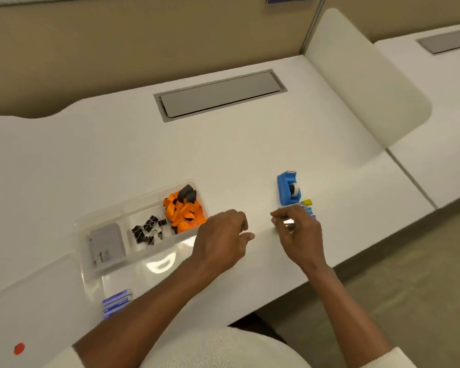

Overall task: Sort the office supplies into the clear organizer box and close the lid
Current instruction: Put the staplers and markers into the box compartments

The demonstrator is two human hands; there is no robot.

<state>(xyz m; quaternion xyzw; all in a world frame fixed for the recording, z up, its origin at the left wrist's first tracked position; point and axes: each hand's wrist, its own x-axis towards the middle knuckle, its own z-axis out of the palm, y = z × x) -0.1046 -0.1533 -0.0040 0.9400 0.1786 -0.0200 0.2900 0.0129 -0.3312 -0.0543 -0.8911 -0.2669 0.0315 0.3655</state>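
The clear organizer box (109, 213) lies on the white desk, lid open toward me. Its compartments hold a grey card pack (107, 244), black binder clips (149, 228) and orange pieces (185, 211). My left hand (221, 240) hovers just right of the box, fingers loosely curled, holding nothing. My right hand (296, 232) is pinched on a small shiny metal item (288, 223), below the blue tape dispenser (288, 188). Small coloured items (309, 207) lie partly hidden behind that hand.
The open lid (154, 264) lies flat in front of the box. A blue-and-white packet (117, 304) sits near the desk's front edge. A grey cable hatch (219, 94) is at the back. A red dot (19, 348) marks the desk at the lower left.
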